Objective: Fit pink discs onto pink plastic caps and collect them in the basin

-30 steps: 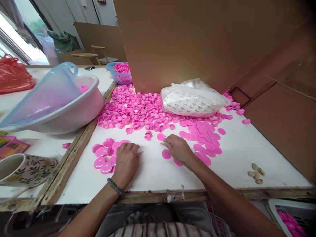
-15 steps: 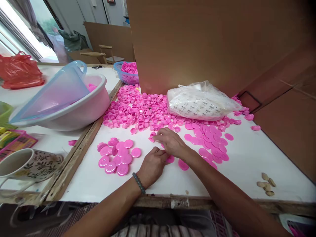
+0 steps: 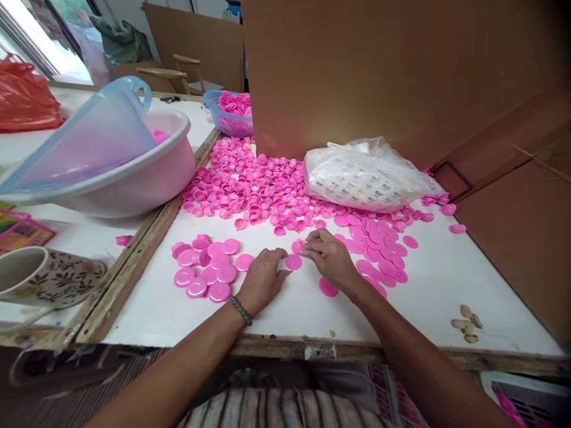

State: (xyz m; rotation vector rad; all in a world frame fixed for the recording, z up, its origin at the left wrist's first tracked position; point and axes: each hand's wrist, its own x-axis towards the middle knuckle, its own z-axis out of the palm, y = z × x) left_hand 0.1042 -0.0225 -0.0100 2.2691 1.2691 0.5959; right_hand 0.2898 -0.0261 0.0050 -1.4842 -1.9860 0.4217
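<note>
Near the table's middle, my right hand is closed, its fingertips pinching a small pink plastic cap. A flat pink disc lies just below that cap. My left hand, with a beaded bracelet on the wrist, is at the disc's left edge. Its thumb and index finger are apart; whether they touch the disc I cannot tell. Left of this hand lies a group of glossy pink round pieces. Beyond both hands spreads a heap of small pink caps. More flat pink discs overlap to the right.
A clear plastic bag of printed white packets rests against a tall cardboard sheet. Left are a pink-white basin, a blue basket and a floral mug. Several beige shell-like pieces lie at front right.
My hands have come apart: the left moved left, away from the right. A pink disc now shows between them. My right hand has drawn back from the heap's edge with a cap. The view has shifted slightly.
</note>
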